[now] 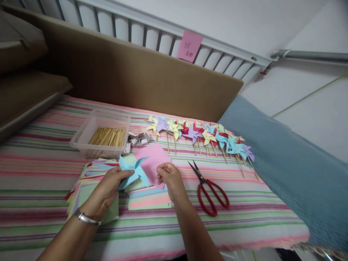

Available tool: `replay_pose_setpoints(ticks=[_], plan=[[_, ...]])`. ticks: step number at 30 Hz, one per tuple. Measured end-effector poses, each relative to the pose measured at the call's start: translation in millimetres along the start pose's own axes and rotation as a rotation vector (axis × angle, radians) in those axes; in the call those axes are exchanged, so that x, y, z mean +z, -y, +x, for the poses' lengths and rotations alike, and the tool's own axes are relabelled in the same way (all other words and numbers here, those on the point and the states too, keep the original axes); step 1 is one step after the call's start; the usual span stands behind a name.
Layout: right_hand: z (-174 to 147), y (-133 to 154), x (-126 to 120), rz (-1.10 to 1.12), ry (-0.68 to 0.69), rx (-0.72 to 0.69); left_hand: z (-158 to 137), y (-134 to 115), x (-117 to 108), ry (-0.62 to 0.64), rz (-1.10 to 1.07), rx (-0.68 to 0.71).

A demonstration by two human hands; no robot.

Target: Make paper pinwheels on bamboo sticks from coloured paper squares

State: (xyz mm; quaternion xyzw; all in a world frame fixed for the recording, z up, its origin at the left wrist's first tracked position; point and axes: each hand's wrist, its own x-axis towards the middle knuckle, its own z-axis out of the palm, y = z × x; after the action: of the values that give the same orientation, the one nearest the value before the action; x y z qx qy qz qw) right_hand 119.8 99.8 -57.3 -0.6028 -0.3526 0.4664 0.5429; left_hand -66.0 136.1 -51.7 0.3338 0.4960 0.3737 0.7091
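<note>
Pinching a blue paper pinwheel (139, 170) between thumb and fingers, the person's left hand (115, 181) holds it at its side and near its middle in the head view. The pinwheel sits between the two hands, nearer the left, in front of a pink sheet (153, 157). The right hand (170, 175) is just beside it, apart from the blades, with thumb and fingers drawn together over the pink sheet's edge; whether something small is caught between the fingertips cannot be told. Below the left hand lies a fanned stack of coloured paper (89, 194). Red-handled scissors (202, 179) lie open to the right of the right hand.
</note>
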Motion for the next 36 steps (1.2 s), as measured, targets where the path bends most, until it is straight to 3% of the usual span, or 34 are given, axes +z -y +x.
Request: replay_pose_setpoints(ticks=[7,17,26,36], plan=[[0,1,-2,0.157,-0.026,0.063,-2,-1,3,0.030,-0.016,0.020],[5,-11,0,0.031,-0.083,0.013,-10,-9,7,0.020,-0.060,0.011],[-2,-1,6,-0.030,-0.081,-0.046,-5,-3,4,0.040,-0.033,0.024],[-5,4,4,-0.011,0.013,-0.085,-3,-1,7,-0.003,-0.017,0.010]])
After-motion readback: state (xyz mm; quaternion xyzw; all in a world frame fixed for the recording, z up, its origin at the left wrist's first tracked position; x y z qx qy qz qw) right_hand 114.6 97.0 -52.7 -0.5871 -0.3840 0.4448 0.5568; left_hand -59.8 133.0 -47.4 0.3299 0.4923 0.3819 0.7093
